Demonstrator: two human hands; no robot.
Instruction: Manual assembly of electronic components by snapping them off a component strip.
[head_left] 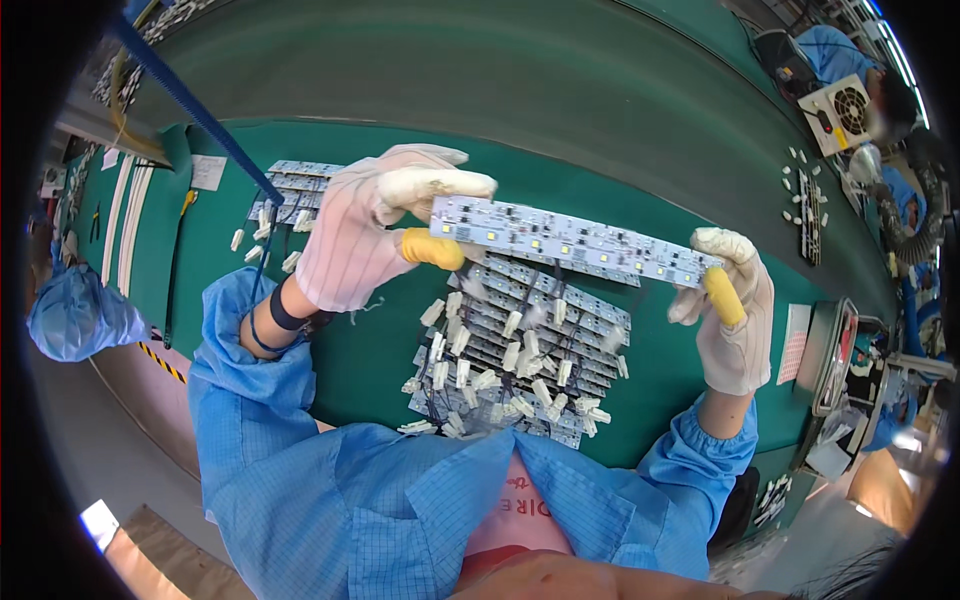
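Note:
Between my two gloved hands a long, narrow white LED circuit board [565, 240] is held up, tilted down slightly to the right. My left hand [385, 220] pinches its left end, with a yellow finger cot on the thumb. At the right end, my right hand [730, 300] grips the board, a yellow cot on its thumb too. Below it lies a stack of similar LED boards [590, 310], with white connectors [512, 356] on dark wires. The raised board partly covers the stack's far edge. A smaller pile of boards [300, 182] sits behind my left wrist.
A blue coiled cord [195, 105] slants down to my left wristband. The green mat [370, 385] covers the bench, and a dark belt [600, 110] runs behind it. At the right are a metal tray [832, 350] and loose connectors [790, 195]. Other people work at the far right.

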